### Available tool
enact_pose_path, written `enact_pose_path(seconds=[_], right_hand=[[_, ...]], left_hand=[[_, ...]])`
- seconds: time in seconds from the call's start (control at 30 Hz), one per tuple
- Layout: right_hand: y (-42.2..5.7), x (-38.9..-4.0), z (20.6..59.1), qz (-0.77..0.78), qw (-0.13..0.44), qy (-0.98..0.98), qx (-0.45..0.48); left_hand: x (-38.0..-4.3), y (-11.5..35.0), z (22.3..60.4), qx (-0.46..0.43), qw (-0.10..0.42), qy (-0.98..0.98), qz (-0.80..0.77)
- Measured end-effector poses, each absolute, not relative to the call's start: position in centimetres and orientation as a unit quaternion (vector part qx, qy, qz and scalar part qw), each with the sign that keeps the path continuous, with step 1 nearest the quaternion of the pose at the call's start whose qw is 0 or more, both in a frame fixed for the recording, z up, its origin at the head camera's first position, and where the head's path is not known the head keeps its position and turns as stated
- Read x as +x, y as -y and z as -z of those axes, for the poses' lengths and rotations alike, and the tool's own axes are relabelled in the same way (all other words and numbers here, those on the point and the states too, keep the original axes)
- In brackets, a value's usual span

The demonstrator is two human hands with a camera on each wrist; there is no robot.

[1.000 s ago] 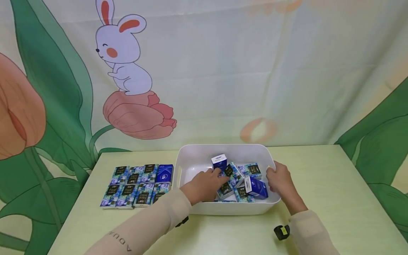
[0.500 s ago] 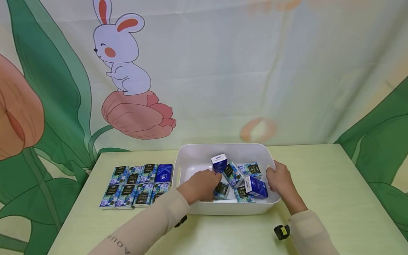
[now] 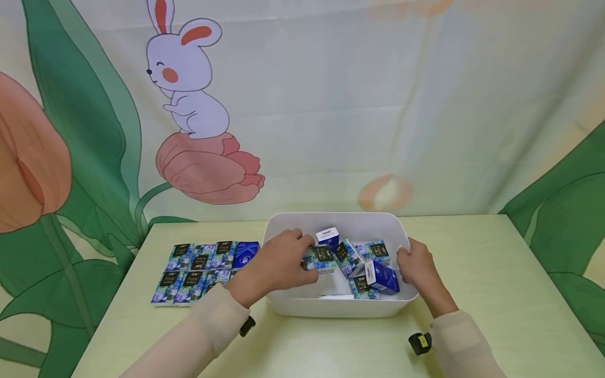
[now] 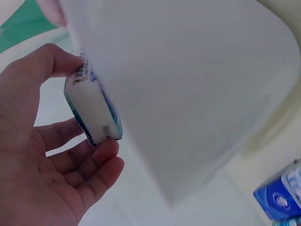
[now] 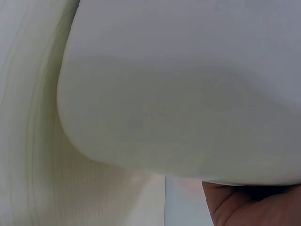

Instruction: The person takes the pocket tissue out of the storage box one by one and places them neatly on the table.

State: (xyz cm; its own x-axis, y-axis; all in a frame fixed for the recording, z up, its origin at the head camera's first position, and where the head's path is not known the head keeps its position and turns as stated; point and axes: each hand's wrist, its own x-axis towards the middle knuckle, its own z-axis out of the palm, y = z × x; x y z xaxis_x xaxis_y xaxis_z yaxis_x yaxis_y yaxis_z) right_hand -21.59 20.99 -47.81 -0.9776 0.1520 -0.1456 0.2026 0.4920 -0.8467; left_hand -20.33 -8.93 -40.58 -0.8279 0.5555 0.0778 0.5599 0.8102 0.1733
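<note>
My left hand [image 3: 279, 262] is over the left part of a white plastic bin [image 3: 340, 308], pinching a floral tissue pack [image 3: 322, 259] between thumb and fingers. In the left wrist view the same pack shows its pale end, partly behind the bin's wall. My right hand [image 3: 418, 265] grips the bin's right end at the rim. The bin's outer wall [image 5: 164, 103] fills most of the right wrist view. Inside the bin lie more packs in a loose heap: floral ones [image 3: 348, 258] and dark blue ones, one [image 3: 382, 277] tilted at the right, another [image 3: 328, 237] standing at the back.
On the table [image 3: 491, 278], left of the bin, floral tissue packs [image 3: 191, 286] lie side by side in two rows, with a blue pack [image 3: 246, 253] ending the back row. My left forearm partly covers the front row. A printed rabbit curtain [image 3: 321, 131] hangs behind.
My left hand has lifted the floral pack from the heap and moved left and up with it. My right hand keeps its hold on the bin.
</note>
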Motion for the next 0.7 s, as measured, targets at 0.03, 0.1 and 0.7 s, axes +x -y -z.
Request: enact_pose_path(seconds=[0.03,0.1,0.7], right_hand=[[-21.0,-21.6,47.8,0.492,0.026,-0.864,0.103],[-21.0,-21.6,47.8,0.492,0.025,-0.864,0.101],[-20.9,-21.7,47.7,0.483,0.033,-0.869,0.101]], left_hand=[[-20.1,9.4,40.3,-0.288,0.018,0.952,0.103],[-19.4,10.3,39.7,-0.276,0.034,0.953,0.121],[-15.9,19.9,36.7,-0.155,0.108,0.969,0.161]])
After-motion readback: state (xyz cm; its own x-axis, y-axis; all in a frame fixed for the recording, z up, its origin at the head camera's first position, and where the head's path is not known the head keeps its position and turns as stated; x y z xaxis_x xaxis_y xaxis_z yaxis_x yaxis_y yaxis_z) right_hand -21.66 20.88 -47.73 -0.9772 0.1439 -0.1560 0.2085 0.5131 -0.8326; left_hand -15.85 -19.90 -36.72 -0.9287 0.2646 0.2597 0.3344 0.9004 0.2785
